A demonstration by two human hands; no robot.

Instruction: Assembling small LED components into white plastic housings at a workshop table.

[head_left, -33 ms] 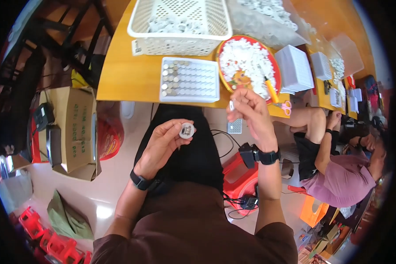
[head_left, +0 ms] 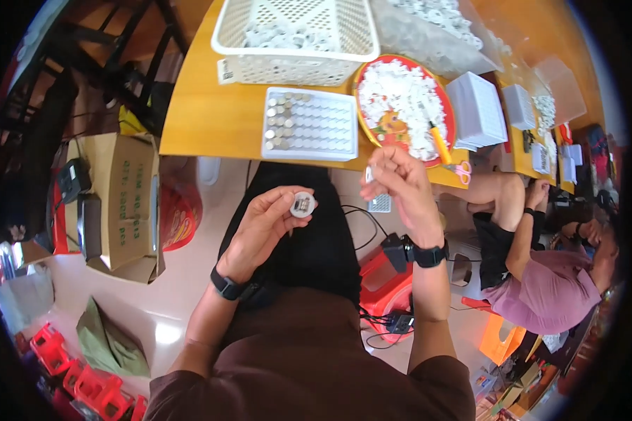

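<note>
Over my lap, my left hand (head_left: 261, 228) grips a small round white case (head_left: 302, 204) by its rim, between thumb and fingers. Dark and metallic parts show in the case's face, too small to make out. To the right, just off the table's edge, my right hand (head_left: 406, 188) pinches a small white plastic piece (head_left: 369, 174) in its fingertips. A white tray (head_left: 309, 152) stands on the table ahead, with coin-like silver discs (head_left: 279, 122) in its left-hand pockets. Beyond my right hand is a red and yellow round tray (head_left: 451, 105) heaped with small white parts (head_left: 398, 88).
A white perforated basket (head_left: 298, 67) of white rings stands at the back. An orange-handled tool (head_left: 440, 144) and pink scissors (head_left: 462, 170) lie at right, near stacked white trays (head_left: 476, 109). A person (head_left: 541, 281) sits to the right. A cardboard box (head_left: 123, 203) is at left.
The table and its things sit slightly farther right in the view. Both hands keep their grips and have barely moved.
</note>
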